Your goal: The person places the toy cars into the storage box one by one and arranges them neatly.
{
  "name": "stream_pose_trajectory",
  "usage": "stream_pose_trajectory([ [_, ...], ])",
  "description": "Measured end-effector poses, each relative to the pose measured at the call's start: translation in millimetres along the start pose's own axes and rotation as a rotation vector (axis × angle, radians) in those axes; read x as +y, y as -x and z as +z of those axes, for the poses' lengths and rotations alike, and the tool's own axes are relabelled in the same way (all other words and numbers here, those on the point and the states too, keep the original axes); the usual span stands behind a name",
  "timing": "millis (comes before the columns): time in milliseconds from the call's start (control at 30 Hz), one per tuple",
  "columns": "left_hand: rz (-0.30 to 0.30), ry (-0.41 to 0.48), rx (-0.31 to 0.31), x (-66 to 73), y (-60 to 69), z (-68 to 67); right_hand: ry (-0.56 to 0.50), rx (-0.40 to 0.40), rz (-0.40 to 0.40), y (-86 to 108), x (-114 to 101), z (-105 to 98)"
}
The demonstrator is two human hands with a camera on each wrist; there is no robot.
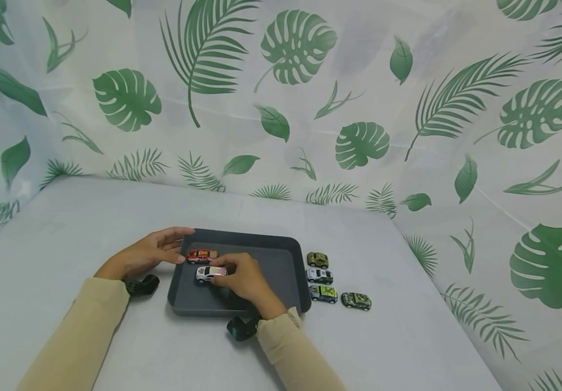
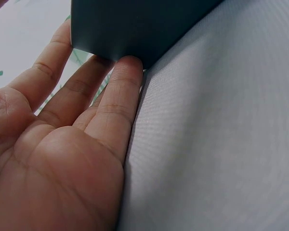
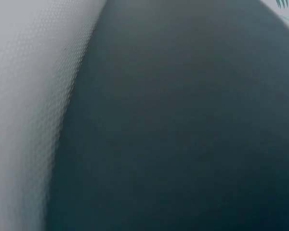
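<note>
A dark grey rectangular tray [image 1: 276,271] lies on the white cloth. Inside it near the left wall is a red toy car [image 1: 201,256]. Just in front of that, my right hand [image 1: 243,276] pinches a white toy car [image 1: 207,273] between thumb and fingers. My left hand [image 1: 151,253] rests at the tray's left side, fingers extended and touching its rim and wall. In the left wrist view the fingertips of the left hand [image 2: 62,139] meet the tray's outer wall [image 2: 135,29]. Only the tray wall [image 3: 173,115] and cloth show in the right wrist view; the right hand is out of sight there.
Right of the tray are several toy cars: an olive one [image 1: 317,259], a white-and-black one [image 1: 319,276], a blue-and-green one [image 1: 323,294] and a camouflage one [image 1: 356,301] farther right. A leaf-patterned curtain [image 1: 242,136] rises behind the table.
</note>
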State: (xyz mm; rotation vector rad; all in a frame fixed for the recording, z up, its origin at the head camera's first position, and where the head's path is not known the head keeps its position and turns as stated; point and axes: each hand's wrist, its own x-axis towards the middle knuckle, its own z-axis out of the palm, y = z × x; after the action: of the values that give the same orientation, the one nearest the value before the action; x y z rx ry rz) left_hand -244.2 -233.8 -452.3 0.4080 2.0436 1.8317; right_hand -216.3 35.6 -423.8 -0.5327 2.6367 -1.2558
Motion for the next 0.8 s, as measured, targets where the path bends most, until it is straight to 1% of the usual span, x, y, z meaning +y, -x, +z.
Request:
stream_pose_trajectory([
  [400,0.008,0.003,-0.001,-4.5,-1.5,-1.9,0.051,0.023,-0.019,-4.3,-4,10],
  [667,-0.004,0.006,0.001,-3.5,-1.6,-1.0,0.074,0.036,-0.028,-6.5,-9,16],
  [800,0.001,0.006,0.000,-2.8,-1.1,-0.9,0.087,0.033,-0.026,-7.2,-11,18],
])
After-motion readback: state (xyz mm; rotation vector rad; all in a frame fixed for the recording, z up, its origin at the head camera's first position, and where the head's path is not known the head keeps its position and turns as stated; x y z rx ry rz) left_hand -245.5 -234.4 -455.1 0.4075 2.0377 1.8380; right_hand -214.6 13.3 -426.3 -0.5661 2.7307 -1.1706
